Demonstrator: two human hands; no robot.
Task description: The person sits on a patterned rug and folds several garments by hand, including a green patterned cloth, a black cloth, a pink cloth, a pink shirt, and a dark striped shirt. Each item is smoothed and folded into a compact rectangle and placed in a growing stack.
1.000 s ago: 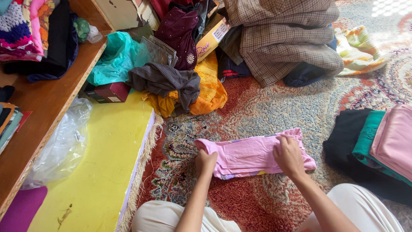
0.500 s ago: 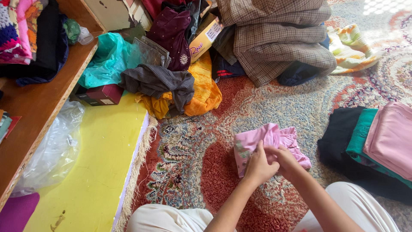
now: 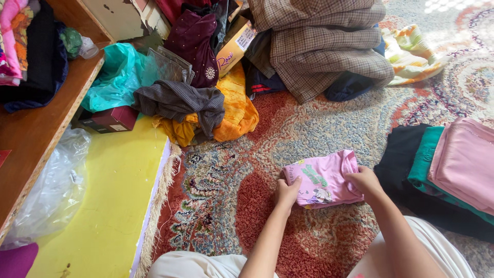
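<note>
Nearest the camera, two bare forearms reach out over pale trouser legs toward a folded pink shirt [image 3: 321,179] that lies flat on the patterned red and grey carpet [image 3: 319,128], between the two hands. The left hand [image 3: 286,193] is curled at the shirt's near left corner, fingers pressing or pinching the edge; whether it truly grips the cloth cannot be told. The right hand [image 3: 364,181] rests on the shirt's right edge with fingers bent over the fold, touching it, and its hold is just as unclear. The shirt is folded into a compact, roughly rectangular packet, light pink, with a small colourful cartoon print and green lettering facing up, and a rolled hem along the far right side. Just to the right of it sits a stack of folded clothes [image 3: 447,164]: black at the bottom, then teal, then dusty pink on top. To the left lies a yellow mat [image 3: 108,206] with a fringed edge, and a crumpled clear plastic bag [image 3: 51,185] beside a wooden shelf [image 3: 36,128]. Farther off, a heap of loose garments holds a grey striped cloth [image 3: 177,100] over orange fabric [image 3: 234,110], a maroon box [image 3: 108,118], a teal plastic bag [image 3: 116,77], and a folded checked blanket [image 3: 324,41].
</note>
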